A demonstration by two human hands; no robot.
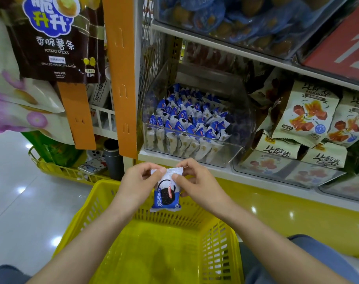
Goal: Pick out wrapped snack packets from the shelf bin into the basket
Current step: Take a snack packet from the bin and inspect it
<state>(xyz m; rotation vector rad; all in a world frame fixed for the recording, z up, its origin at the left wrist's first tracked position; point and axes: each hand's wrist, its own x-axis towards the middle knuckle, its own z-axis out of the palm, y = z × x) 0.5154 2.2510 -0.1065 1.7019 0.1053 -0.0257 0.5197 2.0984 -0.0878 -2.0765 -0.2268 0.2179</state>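
Both hands on one snack packet (166, 193), held upright above the far rim of the yellow basket (170, 251). Left hand (138, 182) pinches the top crimp from the left, right hand (195, 182) pinches it from the right; fingers of both are clamped on the seal edge, packet body hanging free below. Basket floor looks bare from here, so I'd judge this an early pick.

Source is the clear shelf bin (193, 128), just above and behind the hands, packed with matching blue-and-white packets.

Step in hand, as I read it: drop the packet into the basket. To do it well:
- move it toward the person so it hangs over the basket middle, not over the far rim
- lower before letting go; it's light and could flutter or bounce off the mesh wall
- release both pinches together, or free one hand first for the next reach
- don't squeeze the body; contents look like a brittle cookie

The beige pouches (305, 115) in the next bin to the right are not the target.
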